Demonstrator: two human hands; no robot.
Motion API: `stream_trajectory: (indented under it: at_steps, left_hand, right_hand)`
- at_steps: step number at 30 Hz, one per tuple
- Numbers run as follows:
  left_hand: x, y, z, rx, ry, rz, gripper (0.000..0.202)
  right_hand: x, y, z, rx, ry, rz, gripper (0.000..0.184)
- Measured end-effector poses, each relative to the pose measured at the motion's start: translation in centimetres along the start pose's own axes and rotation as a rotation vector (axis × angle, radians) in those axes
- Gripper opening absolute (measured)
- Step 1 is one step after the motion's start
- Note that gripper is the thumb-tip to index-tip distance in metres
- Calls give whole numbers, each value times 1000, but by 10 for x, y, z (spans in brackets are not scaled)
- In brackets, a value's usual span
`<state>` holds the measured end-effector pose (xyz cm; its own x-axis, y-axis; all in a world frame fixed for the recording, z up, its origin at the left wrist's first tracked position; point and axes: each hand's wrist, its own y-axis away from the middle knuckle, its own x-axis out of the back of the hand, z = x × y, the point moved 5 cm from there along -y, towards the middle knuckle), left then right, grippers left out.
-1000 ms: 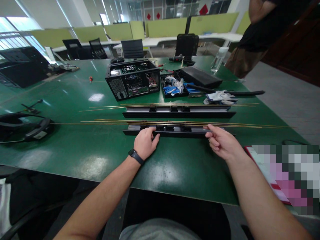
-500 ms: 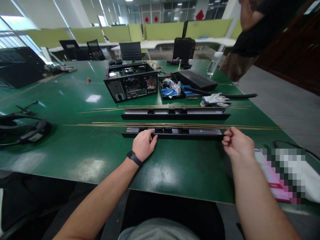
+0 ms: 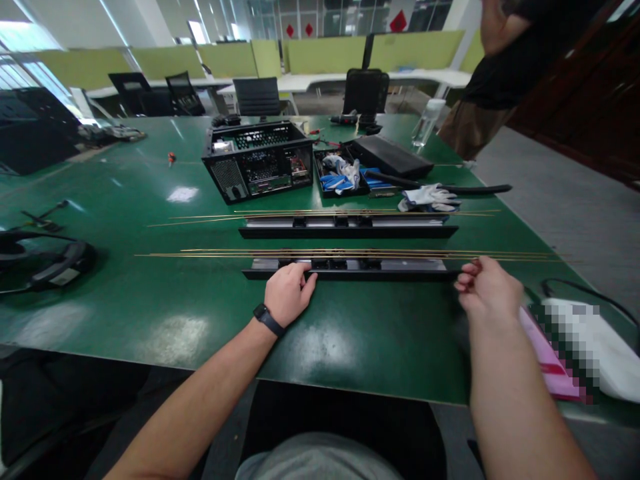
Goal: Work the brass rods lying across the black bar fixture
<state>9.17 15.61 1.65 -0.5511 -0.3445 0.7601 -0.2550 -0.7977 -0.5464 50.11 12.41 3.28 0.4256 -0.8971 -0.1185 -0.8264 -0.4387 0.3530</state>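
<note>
Two long black rails lie across the green table. My left hand, with a black wristband, rests curled on the left part of the near rail, pressing it down. Several thin brass rods lie lengthwise over that rail and stick out past both ends. My right hand sits just past the rail's right end, fingers curled in a pinch right at the rods; whether it grips one I cannot make out. The far rail carries its own brass rods.
Behind the rails stand an open black computer case, a tray of parts, white gloves and a black hose. A headset lies at left. Papers lie at right. A person stands at the far right corner.
My right hand slid rightward along the near rail, from over its right part to just past its end. The left hand stayed put on the rail.
</note>
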Motion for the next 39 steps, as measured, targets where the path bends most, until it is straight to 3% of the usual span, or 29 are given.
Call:
stream_trajectory:
  at_steps: [4, 10, 18, 39]
  left_hand:
    - [0, 0, 0, -6, -8, 4, 11]
    - [2, 0, 2, -12, -9, 7, 11]
    - [2, 0, 2, -6, -19, 1, 13]
    - [3, -3, 3, 24, -30, -42, 15]
  right_hand:
    - [-5, 9, 4, -23, 63, -81, 18]
    - [-18, 25, 12, -81, 88, -383, 11]
    - [-30, 36, 24, -121, 128, -559, 26]
    - [-30, 38, 29, -112, 136, -553, 35]
